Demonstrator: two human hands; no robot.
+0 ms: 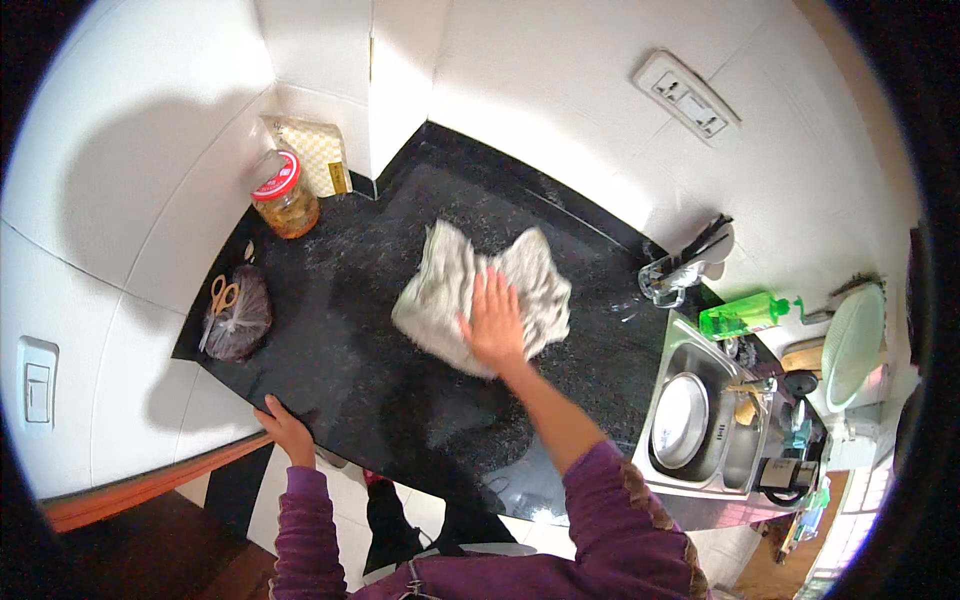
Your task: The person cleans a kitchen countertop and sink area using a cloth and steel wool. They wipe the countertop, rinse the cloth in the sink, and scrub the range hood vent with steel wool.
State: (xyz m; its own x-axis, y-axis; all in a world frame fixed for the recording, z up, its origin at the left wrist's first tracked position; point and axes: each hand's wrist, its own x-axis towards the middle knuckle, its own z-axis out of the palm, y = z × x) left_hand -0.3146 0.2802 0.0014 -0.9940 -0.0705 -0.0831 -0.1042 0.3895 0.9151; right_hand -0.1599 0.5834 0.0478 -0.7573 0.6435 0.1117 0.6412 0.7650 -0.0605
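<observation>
A crumpled off-white cloth (442,300) lies spread on the black stone countertop (352,352). My right hand (493,322) presses down on it, palm flat with the fingers stretched towards the wall. At the counter's near left edge rests my left hand (289,433), its thumb and fingers apart, holding nothing. Above that hand, a pair of scissors (223,296) with pale orange handles lies on a dark-filled clear plastic bag (244,322).
A glass jar with a red lid (281,195) and a checked packet (319,154) stand in the back left corner. To the right are a glass mug (664,281) holding utensils, a green bottle (739,316) and a steel sink (701,420) containing a metal basin (680,420).
</observation>
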